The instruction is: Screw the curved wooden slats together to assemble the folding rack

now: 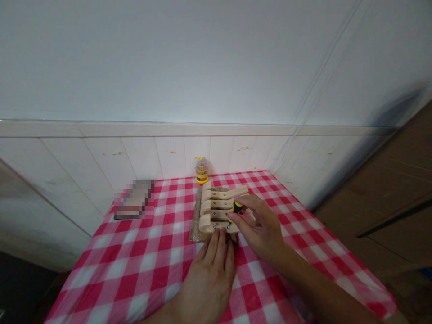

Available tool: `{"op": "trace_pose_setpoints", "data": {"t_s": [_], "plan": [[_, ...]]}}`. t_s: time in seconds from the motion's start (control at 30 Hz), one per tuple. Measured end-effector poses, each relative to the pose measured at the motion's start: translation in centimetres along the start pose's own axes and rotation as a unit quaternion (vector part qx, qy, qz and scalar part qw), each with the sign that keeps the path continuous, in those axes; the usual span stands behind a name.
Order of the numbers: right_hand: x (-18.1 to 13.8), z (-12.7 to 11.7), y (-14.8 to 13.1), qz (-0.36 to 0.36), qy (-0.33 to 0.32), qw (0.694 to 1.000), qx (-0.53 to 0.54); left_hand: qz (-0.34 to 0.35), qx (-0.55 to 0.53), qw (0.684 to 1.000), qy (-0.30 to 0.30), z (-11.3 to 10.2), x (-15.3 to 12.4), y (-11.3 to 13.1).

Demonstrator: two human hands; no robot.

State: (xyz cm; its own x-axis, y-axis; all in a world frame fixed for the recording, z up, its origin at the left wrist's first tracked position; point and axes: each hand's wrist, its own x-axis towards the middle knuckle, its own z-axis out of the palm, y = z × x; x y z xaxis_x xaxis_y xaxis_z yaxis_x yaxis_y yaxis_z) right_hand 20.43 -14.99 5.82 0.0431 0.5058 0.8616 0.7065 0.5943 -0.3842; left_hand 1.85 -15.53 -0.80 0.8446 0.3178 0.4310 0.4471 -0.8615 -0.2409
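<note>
A pale wooden rack with several curved slats and small screws lies on a piece of brown cardboard. My right hand grips a black and yellow screwdriver between thumb and fingers. Its tip is at a screw near the right end of the nearest slat. My left hand lies flat with fingers stretched out, the fingertips against the front edge of the nearest slat. Part of the rack's right side is hidden behind my right hand.
A clear, yellow-based bit container stands at the table's back edge by the wall. A phone-like, pixelated flat object lies at the left. Red and white checked cloth covers the table; a brown wooden panel is at the right.
</note>
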Motion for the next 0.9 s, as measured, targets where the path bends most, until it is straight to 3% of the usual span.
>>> {"op": "trace_pose_setpoints", "data": {"t_s": [0.13,0.4,0.53,0.9], "plan": [[-0.1,-0.1,0.3,-0.007,0.000,1.000,0.008,-0.001,-0.004,1.000,0.000,0.0,0.0,0.1],[-1.2,-0.5,0.9,0.062,-0.033,0.997,0.040,0.005,0.000,1.000,0.002,-0.1,0.2,0.0],[-1.2,-0.5,0.8,0.055,-0.022,0.998,0.030,0.009,0.010,1.000,-0.027,0.0,0.1,0.1],[-0.5,-0.1,0.5,0.010,-0.004,1.000,0.018,-0.003,0.002,1.000,-0.012,0.7,-0.1,0.2]]}}
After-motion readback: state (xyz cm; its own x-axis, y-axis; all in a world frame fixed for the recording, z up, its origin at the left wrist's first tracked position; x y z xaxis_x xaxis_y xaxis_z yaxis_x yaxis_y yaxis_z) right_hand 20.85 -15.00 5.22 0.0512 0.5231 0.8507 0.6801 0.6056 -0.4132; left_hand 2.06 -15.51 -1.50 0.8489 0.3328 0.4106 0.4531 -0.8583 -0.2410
